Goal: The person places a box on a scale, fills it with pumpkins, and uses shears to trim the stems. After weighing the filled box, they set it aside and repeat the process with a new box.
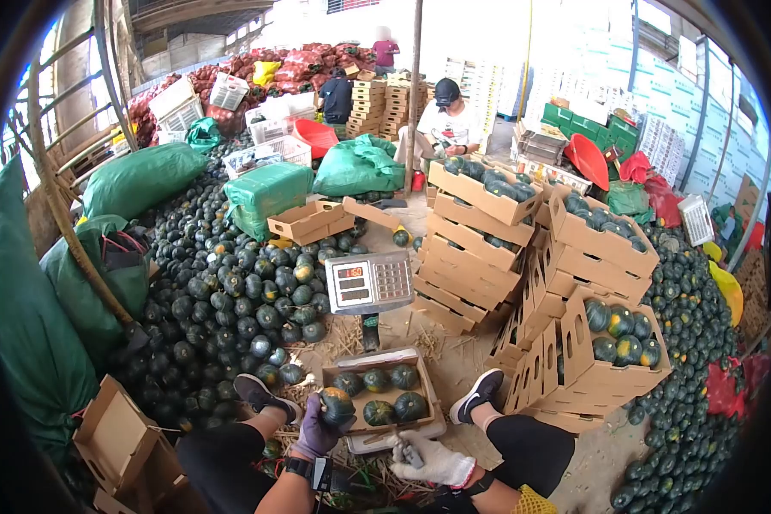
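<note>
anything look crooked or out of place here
The cartons stacked on the right look askew: their edges don't line up and the stacks seem to lean, though the curved view may exaggerate that. Otherwise, nothing looks clearly spilled or damaged.

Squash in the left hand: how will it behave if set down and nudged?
The squash looks rounded but squat, so it may roll a little, then settle. Its rind looks hard and undented, so probably stiff. It looks fairly smooth, so it could slip in the gloved left hand.
</note>
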`<state>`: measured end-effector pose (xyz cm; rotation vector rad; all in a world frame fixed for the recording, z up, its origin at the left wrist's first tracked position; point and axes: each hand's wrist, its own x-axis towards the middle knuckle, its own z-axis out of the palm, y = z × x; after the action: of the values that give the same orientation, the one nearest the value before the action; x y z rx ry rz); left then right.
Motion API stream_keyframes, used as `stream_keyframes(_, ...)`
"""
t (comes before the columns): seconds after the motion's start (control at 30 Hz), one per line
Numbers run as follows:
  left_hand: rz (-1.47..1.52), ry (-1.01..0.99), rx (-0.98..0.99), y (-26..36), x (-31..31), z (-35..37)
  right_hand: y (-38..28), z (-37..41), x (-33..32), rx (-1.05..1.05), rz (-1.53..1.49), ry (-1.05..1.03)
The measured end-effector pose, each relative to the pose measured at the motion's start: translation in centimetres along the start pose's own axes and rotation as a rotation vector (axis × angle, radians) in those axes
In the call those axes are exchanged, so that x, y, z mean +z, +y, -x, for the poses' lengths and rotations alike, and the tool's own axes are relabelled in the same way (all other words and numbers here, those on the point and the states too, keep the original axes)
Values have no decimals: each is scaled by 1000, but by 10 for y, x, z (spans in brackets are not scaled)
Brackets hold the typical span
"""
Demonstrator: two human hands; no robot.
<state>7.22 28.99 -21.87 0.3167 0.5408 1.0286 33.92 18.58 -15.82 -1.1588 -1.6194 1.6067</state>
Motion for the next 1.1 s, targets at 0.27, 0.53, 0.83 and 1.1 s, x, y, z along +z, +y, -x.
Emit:
stream_keyframes(0.27,34,7,-79,-19,-6,8,-16,-11,9,64,110,252)
stream_keyframes(0.53,68,93,-104,-25,-13,7,-3,-22,23,79,106,265)
stream_keyframes(0.83,60,88,-159,-29,-17,7,-12,-24,22,216,245,214)
stream_keyframes(1.1,82,67,-85,-11,6,27,-21,-26,23,210,264,247)
